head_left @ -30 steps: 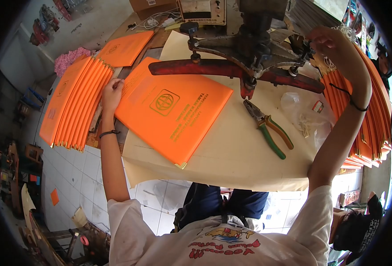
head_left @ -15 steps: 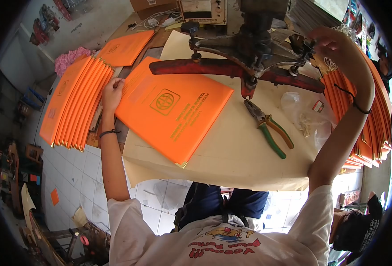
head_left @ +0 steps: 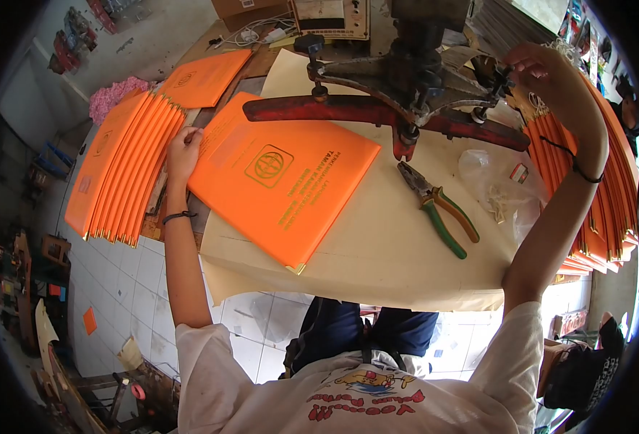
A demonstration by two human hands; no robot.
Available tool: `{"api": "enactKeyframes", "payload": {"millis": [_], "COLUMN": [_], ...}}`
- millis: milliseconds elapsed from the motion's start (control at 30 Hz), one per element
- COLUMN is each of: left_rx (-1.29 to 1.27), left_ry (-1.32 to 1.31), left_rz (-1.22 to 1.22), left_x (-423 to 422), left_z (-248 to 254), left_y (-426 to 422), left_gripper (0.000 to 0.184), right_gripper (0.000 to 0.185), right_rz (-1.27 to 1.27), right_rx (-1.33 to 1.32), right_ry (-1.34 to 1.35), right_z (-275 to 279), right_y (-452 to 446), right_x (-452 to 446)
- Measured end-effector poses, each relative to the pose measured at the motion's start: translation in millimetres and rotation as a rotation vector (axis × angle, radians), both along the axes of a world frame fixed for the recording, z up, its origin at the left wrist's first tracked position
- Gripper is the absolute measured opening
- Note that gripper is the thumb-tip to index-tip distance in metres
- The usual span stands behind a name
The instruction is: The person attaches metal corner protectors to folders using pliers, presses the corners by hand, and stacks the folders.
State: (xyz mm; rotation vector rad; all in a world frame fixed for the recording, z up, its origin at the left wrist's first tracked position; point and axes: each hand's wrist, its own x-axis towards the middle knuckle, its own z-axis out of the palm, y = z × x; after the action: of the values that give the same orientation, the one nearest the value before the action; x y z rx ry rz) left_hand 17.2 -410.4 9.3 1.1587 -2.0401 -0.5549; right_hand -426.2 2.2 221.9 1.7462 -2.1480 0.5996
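An orange folder (head_left: 301, 166) with gold printing, an emblem and a metal corner lies on the paper-covered table. My left hand (head_left: 183, 153) is closed at its left edge, fingers curled against the cover. Above the folder's far part, a press (head_left: 413, 87) spreads its dark red bar and bolted bracket. My right hand (head_left: 540, 66) is raised beside the bracket's right-hand knob (head_left: 504, 76), its fingers loosely bent and apart; I see nothing in them. Pliers (head_left: 439, 210) with green and orange handles lie right of the folder.
To my left is a fanned stack of orange folders (head_left: 121, 170), with a separate folder (head_left: 202, 76) behind it. More orange folders (head_left: 609, 195) stand at the right. A clear plastic bag (head_left: 482, 170) lies near the pliers. A control box (head_left: 332, 20) stands at the back.
My right hand and forearm have shifted very slightly. My left hand, the folder, the press and the pliers look unmoved.
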Motion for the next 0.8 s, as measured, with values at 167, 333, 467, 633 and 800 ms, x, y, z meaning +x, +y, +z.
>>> {"api": "enactKeyframes", "payload": {"millis": [167, 333, 467, 633, 800], "left_rx": [0.017, 0.035, 0.003, -0.029, -0.145], "left_ry": [-0.006, 0.024, 0.036, 0.049, 0.122], "left_rz": [-0.002, -0.013, 0.004, -0.011, -0.059], "left_x": [1, 2, -1, 1, 1], "left_z": [-1, -5, -1, -5, -12], "left_y": [-2, -5, -2, -5, -8], "left_gripper": [0.031, 0.031, 0.031, 0.029, 0.024], "right_gripper": [0.019, 0.019, 0.016, 0.017, 0.022], "right_rz": [-0.068, -0.044, -0.103, -0.087, -0.072], "right_rx": [0.027, 0.016, 0.020, 0.051, 0.133], "right_ry": [0.003, -0.030, -0.051, -0.108, -0.163], "right_z": [2, 0, 5, 4, 0], "right_y": [1, -3, -4, -3, -5], "right_x": [8, 2, 19, 18, -5]}}
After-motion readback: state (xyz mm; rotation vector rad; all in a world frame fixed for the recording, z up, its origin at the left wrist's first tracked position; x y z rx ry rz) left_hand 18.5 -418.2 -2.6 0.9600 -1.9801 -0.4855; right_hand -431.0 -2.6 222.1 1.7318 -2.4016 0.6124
